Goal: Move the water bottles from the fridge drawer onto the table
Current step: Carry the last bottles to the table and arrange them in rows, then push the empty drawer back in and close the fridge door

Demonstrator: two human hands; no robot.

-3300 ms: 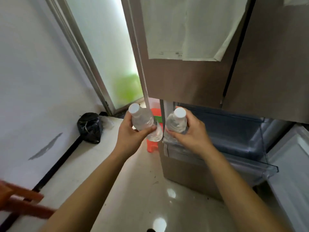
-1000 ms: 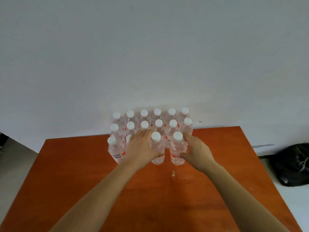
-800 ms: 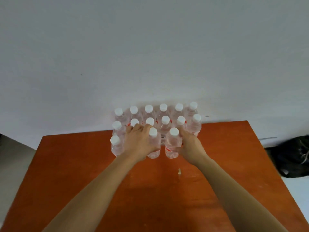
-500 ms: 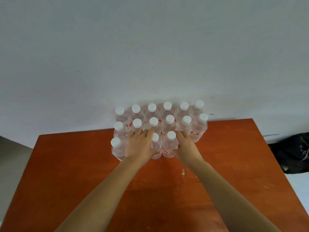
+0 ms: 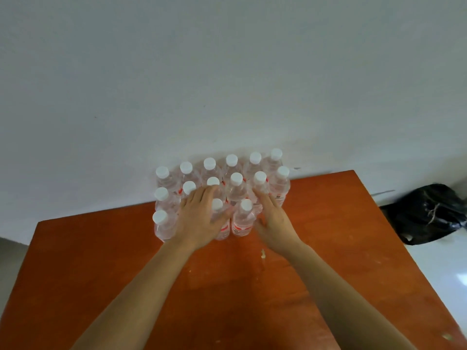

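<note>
Several clear water bottles [image 5: 236, 188] with white caps and red labels stand upright in tight rows at the far edge of the orange-brown table [image 5: 101, 274], against the wall. The two front-row bottles [image 5: 243, 219] stand side by side in the middle of the group. My left hand [image 5: 199, 219] lies against the left one, fingers stretched out and thumb across its front, hiding part of it. My right hand [image 5: 274, 219] rests flat with straight fingers just right of the other, touching the second-row bottles. Neither hand is wrapped around a bottle. The fridge drawer is out of view.
A plain white wall [image 5: 227, 72] rises directly behind the bottles. A knotted black rubbish bag [image 5: 429, 213] sits on the pale floor to the right of the table. A small pale speck [image 5: 262, 253] lies on the tabletop near my right wrist.
I carried two bottles from the fridge drawer and set them in the front row. In the last half second both hands opened, their fingers straightening off the two bottles.
</note>
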